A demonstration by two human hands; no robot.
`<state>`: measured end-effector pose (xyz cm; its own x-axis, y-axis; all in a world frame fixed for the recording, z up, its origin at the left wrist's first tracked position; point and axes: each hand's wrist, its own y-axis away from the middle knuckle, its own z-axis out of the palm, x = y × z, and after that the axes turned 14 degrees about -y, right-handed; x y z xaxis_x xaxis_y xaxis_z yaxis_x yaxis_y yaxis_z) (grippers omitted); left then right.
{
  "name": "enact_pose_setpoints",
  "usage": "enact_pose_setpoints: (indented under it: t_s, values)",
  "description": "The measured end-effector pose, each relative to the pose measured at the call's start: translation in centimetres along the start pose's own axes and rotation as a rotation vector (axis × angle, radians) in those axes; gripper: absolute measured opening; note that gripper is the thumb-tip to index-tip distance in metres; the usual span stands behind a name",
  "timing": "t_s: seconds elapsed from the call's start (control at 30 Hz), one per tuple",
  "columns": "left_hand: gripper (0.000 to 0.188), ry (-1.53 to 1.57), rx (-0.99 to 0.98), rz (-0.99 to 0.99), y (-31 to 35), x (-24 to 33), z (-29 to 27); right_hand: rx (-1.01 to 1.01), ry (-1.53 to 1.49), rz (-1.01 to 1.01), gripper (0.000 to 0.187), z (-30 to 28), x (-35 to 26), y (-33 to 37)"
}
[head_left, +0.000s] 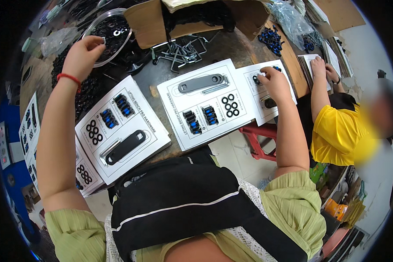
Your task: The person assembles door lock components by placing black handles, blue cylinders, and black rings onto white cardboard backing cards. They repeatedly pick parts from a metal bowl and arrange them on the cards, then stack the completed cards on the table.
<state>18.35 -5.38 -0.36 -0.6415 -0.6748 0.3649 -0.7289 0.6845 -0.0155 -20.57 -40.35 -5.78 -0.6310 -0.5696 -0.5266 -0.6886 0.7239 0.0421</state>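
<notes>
My left hand (85,54), with a red cord at the wrist, is at the near rim of a clear round tub (114,53) of small black rings. Its fingertips are pinched together; anything in them is too small to name. My right hand (275,85) reaches over a white hardware card (266,115) at the right. Thumb and fingers close beside some black rings (256,80) there, and what they hold is hidden. Nearer the middle lies another white card (174,94) with a grey wrench-like bar (201,83), hex keys, black rings and blue-banded bolts.
More packed cards lie left, one with a black bar (125,147). Loose hex keys (183,51) heap before an open cardboard box (146,24). Blue-tipped bolts (270,40) pile beyond the right hand. A co-worker in a yellow shirt (336,133) handles cards at right. A red stool (260,139) stands below.
</notes>
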Motion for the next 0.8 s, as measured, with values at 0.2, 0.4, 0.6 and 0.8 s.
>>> enact_pose_setpoints:
  t_s: [0.2,0.4,0.6,0.8]
  values:
    - [0.041,-0.300,0.054,-0.025,-6.6,-1.1,3.9,0.282,-0.189,-0.093,0.022,-3.7,0.6,3.5]
    - [0.035,-0.396,0.058,0.009,-7.9,0.1,4.4,0.487,-0.301,0.031,0.019,-4.9,3.3,7.5]
    - [0.026,-0.269,0.082,0.017,-8.9,-0.9,4.0,0.436,-0.344,0.030,0.018,-4.1,2.8,8.0]
    - [0.032,-0.011,0.188,-0.093,-7.2,-4.4,3.4,0.375,-0.452,-0.096,0.016,-2.4,0.8,5.7]
